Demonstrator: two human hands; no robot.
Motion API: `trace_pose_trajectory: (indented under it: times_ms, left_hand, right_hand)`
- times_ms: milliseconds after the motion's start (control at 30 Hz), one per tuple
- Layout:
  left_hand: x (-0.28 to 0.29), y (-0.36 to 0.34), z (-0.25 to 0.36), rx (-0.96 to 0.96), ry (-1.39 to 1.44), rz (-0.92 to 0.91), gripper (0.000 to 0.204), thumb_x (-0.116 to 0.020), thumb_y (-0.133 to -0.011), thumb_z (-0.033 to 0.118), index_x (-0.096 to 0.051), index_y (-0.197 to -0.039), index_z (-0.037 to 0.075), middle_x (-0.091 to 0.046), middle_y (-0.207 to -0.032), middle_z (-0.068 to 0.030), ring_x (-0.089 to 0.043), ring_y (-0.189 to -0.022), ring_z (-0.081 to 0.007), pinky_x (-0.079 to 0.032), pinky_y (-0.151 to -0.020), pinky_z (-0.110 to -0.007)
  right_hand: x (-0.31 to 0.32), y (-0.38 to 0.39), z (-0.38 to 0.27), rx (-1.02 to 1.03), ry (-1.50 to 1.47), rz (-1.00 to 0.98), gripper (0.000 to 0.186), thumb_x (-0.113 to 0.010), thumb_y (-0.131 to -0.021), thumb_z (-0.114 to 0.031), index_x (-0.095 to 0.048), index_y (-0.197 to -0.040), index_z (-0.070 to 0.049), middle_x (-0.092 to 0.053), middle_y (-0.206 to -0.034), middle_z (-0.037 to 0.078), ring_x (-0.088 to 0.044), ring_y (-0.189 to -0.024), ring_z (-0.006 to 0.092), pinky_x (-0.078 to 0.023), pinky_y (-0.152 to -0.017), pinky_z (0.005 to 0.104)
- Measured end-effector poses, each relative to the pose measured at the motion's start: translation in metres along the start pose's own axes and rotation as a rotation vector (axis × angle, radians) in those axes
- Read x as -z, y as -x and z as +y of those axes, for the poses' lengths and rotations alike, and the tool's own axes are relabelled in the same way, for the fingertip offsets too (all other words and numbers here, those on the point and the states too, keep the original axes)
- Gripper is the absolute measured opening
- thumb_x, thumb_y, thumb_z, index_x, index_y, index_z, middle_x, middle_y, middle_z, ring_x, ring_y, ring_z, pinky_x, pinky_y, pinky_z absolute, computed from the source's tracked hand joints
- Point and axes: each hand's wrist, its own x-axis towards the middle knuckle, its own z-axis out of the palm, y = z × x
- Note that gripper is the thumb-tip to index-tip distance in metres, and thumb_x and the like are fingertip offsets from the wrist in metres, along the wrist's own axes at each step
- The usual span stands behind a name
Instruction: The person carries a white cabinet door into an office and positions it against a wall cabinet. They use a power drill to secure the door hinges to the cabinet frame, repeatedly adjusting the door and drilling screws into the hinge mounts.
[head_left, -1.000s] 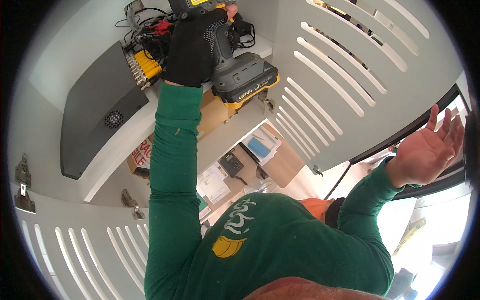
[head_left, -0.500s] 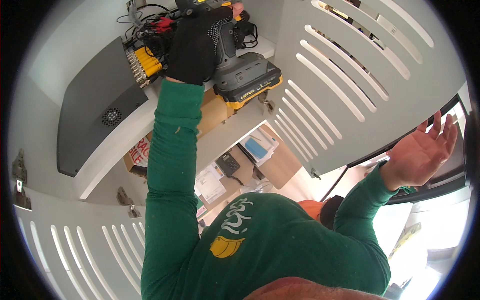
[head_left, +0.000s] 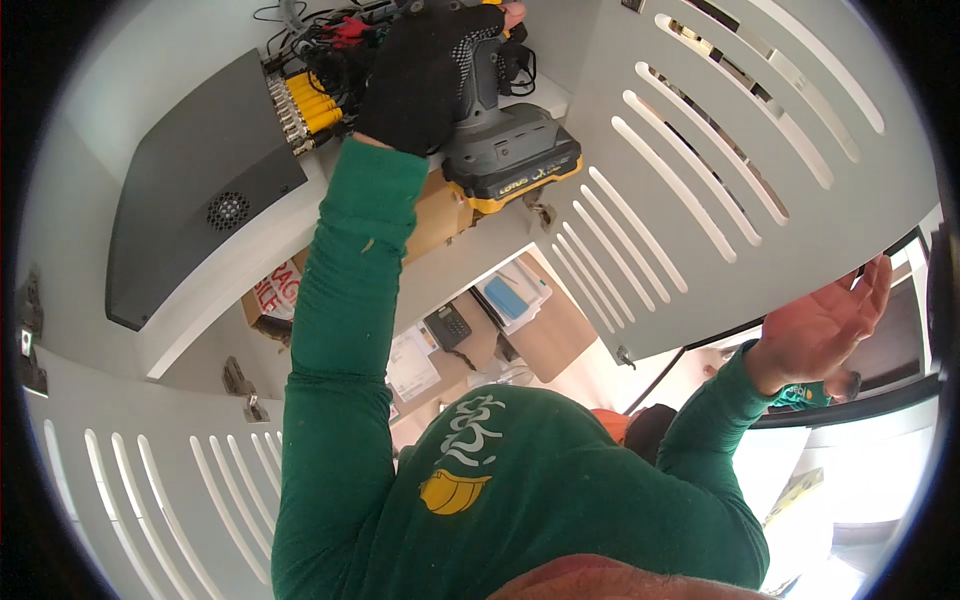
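My left hand (head_left: 412, 85), in a black glove with grip dots, is wrapped round the handle of a cordless drill (head_left: 515, 160) with a grey and yellow battery base. The drill's top end runs out of the picture at the upper edge. Close to its wrist are yellow cable connectors (head_left: 312, 102) on the side of a dark grey box (head_left: 190, 190), with red and black cables tangled above. My bare right hand (head_left: 815, 330) is raised by the outer edge of a slotted pale grey door (head_left: 735, 295), fingers stretched; whether it touches the door I cannot tell.
Below the shelf sits a cardboard box (head_left: 440, 215). Another slotted door (head_left: 150, 405) hangs at lower left. Farther down, a desk (head_left: 555, 335) bears papers, a blue pad (head_left: 506, 297) and a black desk phone (head_left: 447, 326). A dark, glossy panel (head_left: 885, 340) stands behind my right hand.
My right hand has come left and down, closer to the door's edge, its fingers less spread. My left hand still grips the drill, which sits slightly farther right and higher in the picture.
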Motion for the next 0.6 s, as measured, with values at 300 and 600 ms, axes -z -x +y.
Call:
trace_pose_trajectory:
  times_ms: [300, 600]
  left_hand:
    - [-0.001, -0.005, -0.004, -0.050, 0.084, -0.028, 0.019, -0.062, -0.091, 0.011, -0.064, -0.107, 0.000, -0.068, -0.093, -0.0061, -0.064, -0.085, -0.0142, -0.052, -0.075, -0.025]
    - [-0.002, -0.006, 0.000, -0.028, 0.108, -0.062, 0.019, -0.064, -0.090, 0.011, -0.065, -0.105, 0.000, -0.067, -0.092, -0.0068, -0.064, -0.082, -0.0149, -0.052, -0.071, -0.025]
  right_hand:
    - [-0.012, 0.003, -0.012, -0.006, 0.049, 0.053, 0.070, -0.053, -0.096, -0.052, -0.039, -0.143, -0.002, -0.041, -0.146, 0.018, -0.041, -0.135, 0.0315, -0.038, -0.111, 0.0520]
    - [-0.014, 0.001, -0.030, 0.159, 0.267, 0.072, 0.066, -0.051, -0.097, -0.052, -0.042, -0.139, -0.001, -0.051, -0.136, 0.020, -0.052, -0.123, 0.0352, -0.043, -0.104, 0.0534]
